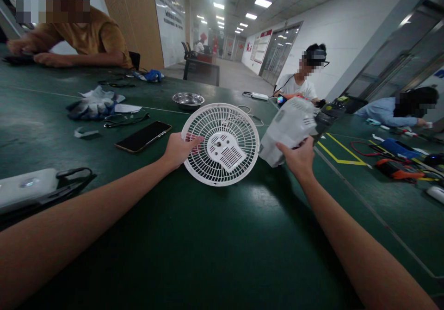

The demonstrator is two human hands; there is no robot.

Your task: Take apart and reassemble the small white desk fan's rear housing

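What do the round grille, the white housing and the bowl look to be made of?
The grille: probably white plastic, by its thin moulded ribs.
The housing: likely plastic, pale and smooth, with moulded slots.
The bowl: shiny metal by its mirror-like glints, perhaps steel.

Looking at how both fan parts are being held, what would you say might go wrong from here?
The fan grille, gripped by the left hand only at one side, might tilt or slip. The white housing, tipped in the right hand, could knock the grille's rim beside it, or the dark bottle close behind.
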